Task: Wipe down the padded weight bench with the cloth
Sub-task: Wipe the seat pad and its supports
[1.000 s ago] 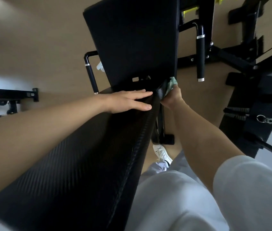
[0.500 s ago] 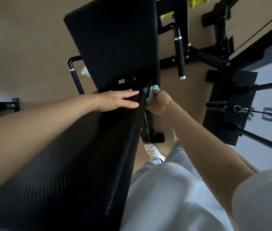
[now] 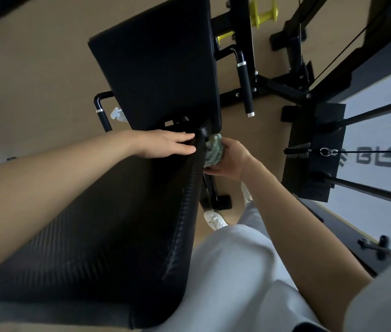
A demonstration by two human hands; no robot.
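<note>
Cloth (image 3: 213, 150) bunched inside right grip (image 3: 229, 157)

A gym room with training machines.
A padded bench (image 3: 156, 68), a cable machine (image 3: 314, 149) and black steel frames (image 3: 285, 87) stand on a tan floor (image 3: 34, 68).

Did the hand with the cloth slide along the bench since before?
Yes. The right hand with the cloth slid slightly back toward the person, away from the pad gap.

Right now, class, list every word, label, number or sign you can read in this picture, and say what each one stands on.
Large dark characters on the pale panel at the right: blurred and cut off by the edge, not readable.
Small white tag at the join of the bench pads: too small to read.
Nothing else carries text.
</note>
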